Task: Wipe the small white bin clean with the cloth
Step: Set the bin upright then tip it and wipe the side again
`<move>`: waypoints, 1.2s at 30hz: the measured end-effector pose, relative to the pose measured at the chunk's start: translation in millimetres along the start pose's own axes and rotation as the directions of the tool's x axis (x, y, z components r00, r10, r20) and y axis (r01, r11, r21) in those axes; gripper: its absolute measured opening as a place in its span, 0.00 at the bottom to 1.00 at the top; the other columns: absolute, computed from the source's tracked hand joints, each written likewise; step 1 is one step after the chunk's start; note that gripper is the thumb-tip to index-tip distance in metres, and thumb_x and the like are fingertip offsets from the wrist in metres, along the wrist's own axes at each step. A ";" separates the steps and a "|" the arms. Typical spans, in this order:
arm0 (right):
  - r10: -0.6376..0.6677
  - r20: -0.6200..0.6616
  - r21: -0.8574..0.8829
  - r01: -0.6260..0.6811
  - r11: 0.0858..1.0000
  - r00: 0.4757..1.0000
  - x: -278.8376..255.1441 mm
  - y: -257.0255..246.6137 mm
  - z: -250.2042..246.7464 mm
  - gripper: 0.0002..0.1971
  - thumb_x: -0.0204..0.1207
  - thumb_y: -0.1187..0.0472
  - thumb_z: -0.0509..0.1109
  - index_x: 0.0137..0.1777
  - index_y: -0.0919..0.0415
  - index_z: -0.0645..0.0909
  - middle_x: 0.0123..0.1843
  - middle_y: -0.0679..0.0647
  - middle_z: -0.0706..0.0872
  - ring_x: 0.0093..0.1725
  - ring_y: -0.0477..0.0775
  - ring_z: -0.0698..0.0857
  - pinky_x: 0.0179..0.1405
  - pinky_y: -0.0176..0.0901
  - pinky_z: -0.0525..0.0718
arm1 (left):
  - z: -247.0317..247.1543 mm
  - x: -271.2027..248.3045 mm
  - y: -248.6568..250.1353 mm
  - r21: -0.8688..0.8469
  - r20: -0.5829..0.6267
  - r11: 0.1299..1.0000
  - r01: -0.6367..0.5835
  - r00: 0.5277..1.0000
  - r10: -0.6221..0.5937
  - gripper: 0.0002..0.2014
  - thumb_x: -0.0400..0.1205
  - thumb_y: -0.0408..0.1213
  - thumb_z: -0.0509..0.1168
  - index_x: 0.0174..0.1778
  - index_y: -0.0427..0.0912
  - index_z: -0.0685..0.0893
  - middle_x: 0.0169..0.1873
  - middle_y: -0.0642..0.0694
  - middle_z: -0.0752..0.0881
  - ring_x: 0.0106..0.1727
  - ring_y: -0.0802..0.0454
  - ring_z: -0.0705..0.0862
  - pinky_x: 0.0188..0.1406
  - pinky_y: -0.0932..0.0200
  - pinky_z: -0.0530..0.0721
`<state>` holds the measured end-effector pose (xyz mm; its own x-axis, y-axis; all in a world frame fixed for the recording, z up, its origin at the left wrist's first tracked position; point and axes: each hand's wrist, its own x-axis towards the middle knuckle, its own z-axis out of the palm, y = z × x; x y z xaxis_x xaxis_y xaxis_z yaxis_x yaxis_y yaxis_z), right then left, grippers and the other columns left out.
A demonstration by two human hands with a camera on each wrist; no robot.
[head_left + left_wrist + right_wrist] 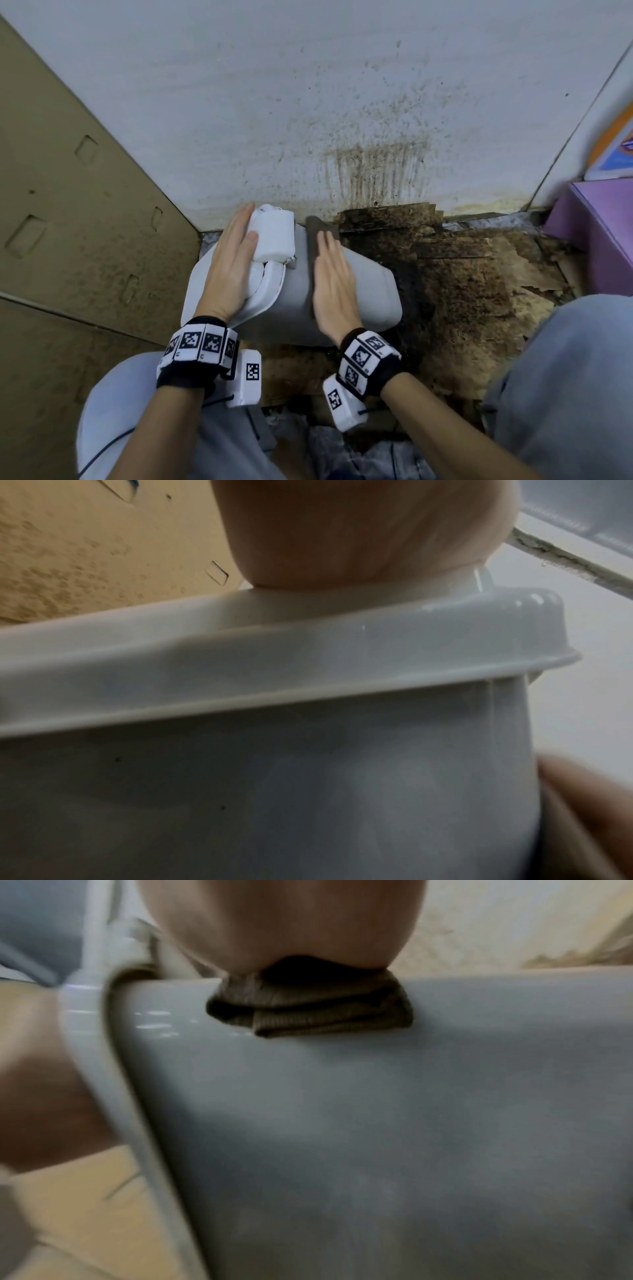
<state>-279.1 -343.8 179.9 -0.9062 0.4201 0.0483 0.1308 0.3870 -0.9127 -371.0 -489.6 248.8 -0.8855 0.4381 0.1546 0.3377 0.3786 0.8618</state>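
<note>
The small white bin [356, 291] lay on its side on the stained floor [462, 274], its lidded end toward the cardboard panel [68, 205] and its base toward the purple box [592, 233]. The left hand [229, 267] rested flat on the lid end, fingers straight and reaching to the white lid block [274, 236], the thumb lying against that block; nothing was gripped. The right hand [330, 284] pressed the folded brown cloth [308, 1007] onto the upturned side wall, fingers extended and together; the cloth lay under the palm and fingers and showed beyond the fingertips [327, 240], toward the spattered wall [342, 120]. The wrist views confirmed both contacts, though blurred. Likely hazards: the rounded bin could roll away from the fingers if the steadying hand slackened; the cloth, held only by flat pressure, could slide out from beneath the palm; a stroke overrunning the base could drag it across the floor grime and soil the bin again.
</note>
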 end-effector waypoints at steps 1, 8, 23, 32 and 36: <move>-0.052 0.024 0.008 0.052 0.999 0.998 0.1 -11.5 3.0 0.30 0.88 0.48 0.37 0.90 0.49 0.47 0.91 0.42 0.44 0.88 0.37 0.40 0.87 0.41 0.39 | -0.3 0.0 -0.4 0.005 0.002 1.000 -0.001 1.000 0.001 0.27 0.91 0.50 0.51 0.88 0.51 0.65 0.85 0.59 0.67 0.85 0.66 0.63 0.89 0.48 0.58; -0.179 0.000 -0.094 0.179 0.979 0.984 -0.5 11.9 -3.4 0.29 0.90 0.46 0.43 0.90 0.50 0.52 0.91 0.44 0.51 0.89 0.39 0.47 0.88 0.42 0.49 | -1.7 0.1 -0.3 0.002 0.009 1.000 0.005 1.000 -0.005 0.27 0.91 0.50 0.52 0.88 0.51 0.65 0.85 0.59 0.68 0.85 0.66 0.63 0.89 0.49 0.58; 0.301 -0.031 0.023 -0.301 0.953 0.953 -6.6 78.7 -31.6 0.29 0.91 0.47 0.51 0.90 0.49 0.52 0.92 0.49 0.48 0.89 0.48 0.46 0.87 0.47 0.43 | 1.1 0.4 -2.1 -0.007 0.008 1.000 0.004 1.000 -0.004 0.27 0.91 0.51 0.51 0.88 0.54 0.64 0.85 0.60 0.67 0.85 0.66 0.63 0.88 0.49 0.58; 0.090 -0.031 0.142 -0.085 0.986 0.995 -12.1 -4.5 -8.2 0.26 0.92 0.54 0.52 0.89 0.52 0.57 0.90 0.46 0.53 0.88 0.41 0.49 0.85 0.34 0.45 | 2.9 1.2 -1.5 0.033 0.022 0.999 -0.015 1.000 0.014 0.27 0.91 0.53 0.50 0.88 0.55 0.63 0.85 0.60 0.66 0.85 0.68 0.61 0.85 0.60 0.57; -0.023 -0.048 0.186 0.032 0.982 0.999 -14.9 -25.6 -4.5 0.25 0.91 0.61 0.53 0.87 0.55 0.63 0.89 0.46 0.60 0.87 0.39 0.55 0.87 0.37 0.52 | 3.8 0.2 -0.9 0.046 0.027 0.999 -0.020 0.999 0.019 0.27 0.91 0.53 0.50 0.88 0.55 0.62 0.85 0.60 0.65 0.85 0.69 0.61 0.85 0.63 0.56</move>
<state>-267.1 -356.3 204.4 -0.8887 0.4498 0.0889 0.0247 0.2405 -0.9703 -370.3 -486.7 246.2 -0.8700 0.4670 0.1581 0.3702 0.4070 0.8350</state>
